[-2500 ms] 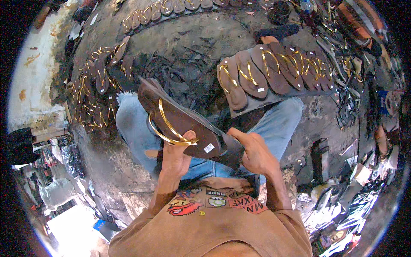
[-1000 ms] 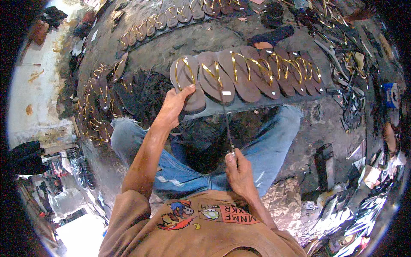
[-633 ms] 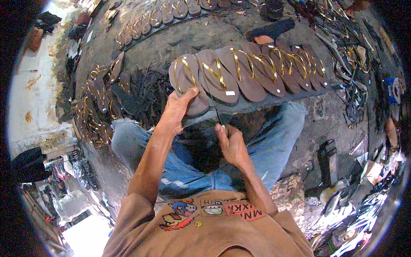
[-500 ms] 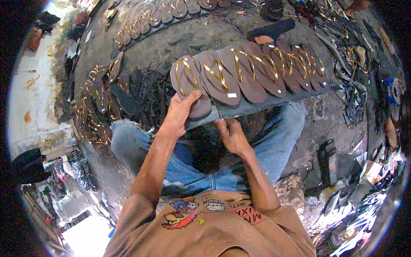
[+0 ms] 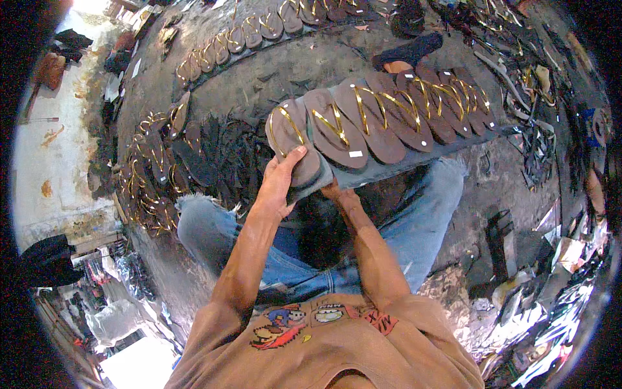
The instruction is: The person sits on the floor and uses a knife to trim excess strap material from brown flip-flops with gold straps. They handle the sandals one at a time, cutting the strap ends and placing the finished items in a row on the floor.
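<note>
A row of brown flip-flops [image 5: 335, 137] with shiny gold straps lies side by side on a long dark grey sheet [image 5: 389, 167] across my lap. My left hand [image 5: 278, 181] grips the leftmost flip-flop [image 5: 304, 165] together with the sheet's left end, its thumb pressed on the sole below the strap and its fingers underneath. My right hand [image 5: 341, 193] is at the sheet's near edge, just right of that flip-flop. Its fingers pass beneath the sheet and are hidden. Small white stickers show on several soles.
Another row of gold-strapped flip-flops [image 5: 253, 31] lies on the floor at the far side. A heap of dark scraps and straps [image 5: 223, 152] is to the left. More loose straps [image 5: 534, 152] lie at the right, and a dark shoe [image 5: 411, 50] beyond the sheet.
My right hand has moved from the sheet's near edge to partly underneath it. My left hand keeps its hold, and the sheet's left end has shifted slightly right and nearer.
</note>
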A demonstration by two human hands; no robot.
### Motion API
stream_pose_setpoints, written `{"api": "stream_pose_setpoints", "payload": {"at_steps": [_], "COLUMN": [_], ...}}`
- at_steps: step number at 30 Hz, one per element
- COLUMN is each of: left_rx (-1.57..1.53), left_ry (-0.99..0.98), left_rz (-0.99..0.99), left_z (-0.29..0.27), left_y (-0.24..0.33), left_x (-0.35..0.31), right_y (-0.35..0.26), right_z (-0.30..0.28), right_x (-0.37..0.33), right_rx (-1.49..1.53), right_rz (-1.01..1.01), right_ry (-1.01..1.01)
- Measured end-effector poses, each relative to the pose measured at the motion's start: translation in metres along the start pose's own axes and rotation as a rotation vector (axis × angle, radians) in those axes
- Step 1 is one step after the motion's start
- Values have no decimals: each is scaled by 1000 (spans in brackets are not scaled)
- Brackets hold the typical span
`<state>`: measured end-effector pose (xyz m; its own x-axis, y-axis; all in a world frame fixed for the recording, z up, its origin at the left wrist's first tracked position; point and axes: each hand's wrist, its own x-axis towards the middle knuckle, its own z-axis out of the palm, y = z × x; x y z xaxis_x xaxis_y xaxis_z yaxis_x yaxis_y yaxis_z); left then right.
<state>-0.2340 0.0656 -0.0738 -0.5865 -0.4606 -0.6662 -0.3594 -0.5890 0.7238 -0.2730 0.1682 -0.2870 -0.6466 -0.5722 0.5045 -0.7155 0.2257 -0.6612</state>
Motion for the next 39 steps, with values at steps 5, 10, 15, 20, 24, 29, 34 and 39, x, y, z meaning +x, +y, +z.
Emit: {"api": "stream_pose_setpoints", "payload": {"at_steps": [5, 10, 15, 20, 24, 29, 34, 39], "left_rx": [13, 153, 297, 197, 193, 488, 29, 101], "left_ry": [14, 70, 33, 81, 29, 96, 76, 101], "left_rz": [11, 109, 95, 306, 378, 533, 645, 405], "left_z": [3, 4, -27, -22, -14, -17, -16, -49], "left_y": [3, 1, 7, 4, -3, -41, 12, 44], "left_x": [-3, -12, -97, -174, -194, -205, -186, -183], "right_y": [0, 10, 2, -120, -158, -177, -194, -210], "right_z": [-6, -23, -17, -95, -179, -207, -216, -228], "right_x": [35, 65, 82, 101, 97, 123, 112, 73], "right_rx": [92, 221, 625, 1643, 1636, 1142, 661, 615], "right_rz": [186, 461, 748, 1335, 1134, 708, 353, 422], "right_ry": [-186, -492, -552, -511, -592, -90, -97, -104]}}
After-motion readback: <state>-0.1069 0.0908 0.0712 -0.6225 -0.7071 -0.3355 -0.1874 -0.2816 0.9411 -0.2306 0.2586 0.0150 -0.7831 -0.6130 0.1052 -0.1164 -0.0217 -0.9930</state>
